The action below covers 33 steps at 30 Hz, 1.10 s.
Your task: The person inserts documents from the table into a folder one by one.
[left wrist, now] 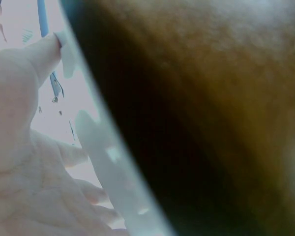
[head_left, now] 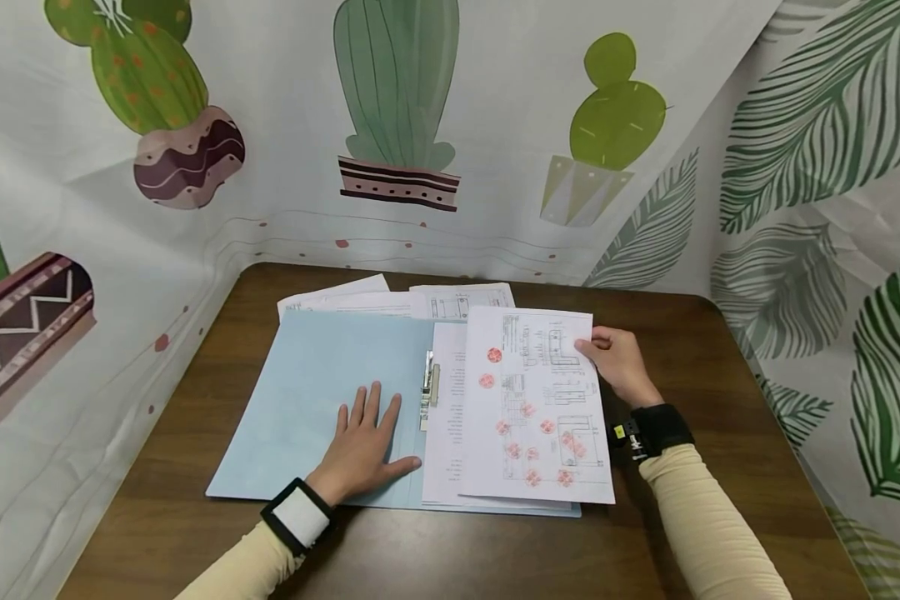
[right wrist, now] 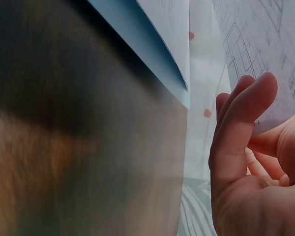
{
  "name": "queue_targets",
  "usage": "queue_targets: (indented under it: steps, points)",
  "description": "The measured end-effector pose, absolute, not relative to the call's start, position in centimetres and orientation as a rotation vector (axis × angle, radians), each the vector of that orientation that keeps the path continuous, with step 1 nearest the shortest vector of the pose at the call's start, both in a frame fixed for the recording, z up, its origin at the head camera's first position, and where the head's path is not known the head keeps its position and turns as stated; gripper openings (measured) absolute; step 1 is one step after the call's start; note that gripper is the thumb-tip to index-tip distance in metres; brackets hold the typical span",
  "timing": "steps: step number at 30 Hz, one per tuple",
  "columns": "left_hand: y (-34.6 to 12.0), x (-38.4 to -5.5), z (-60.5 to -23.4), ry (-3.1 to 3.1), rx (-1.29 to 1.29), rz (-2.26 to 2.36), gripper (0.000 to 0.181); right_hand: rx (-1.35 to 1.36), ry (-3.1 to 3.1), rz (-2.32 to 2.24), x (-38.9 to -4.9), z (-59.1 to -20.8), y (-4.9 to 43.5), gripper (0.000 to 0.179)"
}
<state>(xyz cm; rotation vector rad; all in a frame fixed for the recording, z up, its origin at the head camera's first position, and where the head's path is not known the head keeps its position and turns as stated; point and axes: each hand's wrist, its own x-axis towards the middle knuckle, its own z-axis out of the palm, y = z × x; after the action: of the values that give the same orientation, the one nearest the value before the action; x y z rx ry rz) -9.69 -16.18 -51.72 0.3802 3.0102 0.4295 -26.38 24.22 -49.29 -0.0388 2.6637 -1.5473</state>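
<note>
A light blue folder (head_left: 300, 392) lies spread on the table, with a metal clip (head_left: 430, 390) at its spine. My left hand (head_left: 363, 446) rests on the folder's left cover, fingers straight and spread, thumb reaching toward the spine. On the right side lie printed pages (head_left: 442, 467). Over them is a sheet of drawings (head_left: 525, 400) with several red stamp marks. Its upper right edge is pinched between the thumb and fingers of my right hand (head_left: 621, 362). In the right wrist view the sheet (right wrist: 265, 54) stands raised above the folder (right wrist: 157, 64).
Behind the folder's top edge lie loose papers (head_left: 345, 296) and another drawing sheet (head_left: 487, 296). The brown wooden table (head_left: 667, 333) ends at a hanging cloth (head_left: 285, 167) printed with cacti and leaves. Both wrists wear black bands.
</note>
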Motion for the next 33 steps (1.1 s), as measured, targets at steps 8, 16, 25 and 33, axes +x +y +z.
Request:
queue_targets:
  steps: [8, 16, 25, 33]
  points:
    - [-16.1, -9.9, -51.6, 2.993, 0.369, 0.423, 0.101, -0.025, 2.637, -1.565, -26.2, -49.5, 22.9, 0.026]
    - [-16.0, -9.8, -51.8, 2.974, 0.374, 0.403, 0.102, -0.013, 2.618, -1.553, -26.0, -50.0, 22.1, 0.024]
    - [-15.8, -9.6, -51.9, 2.982, 0.373, 0.402, 0.102, -0.001, 2.619, -1.53, -25.9, -50.6, 21.5, 0.026]
    - [-15.7, -9.5, -52.2, 2.987, 0.374, 0.407, 0.101, -0.036, 2.665, -1.489, -25.9, -50.8, 20.8, 0.026]
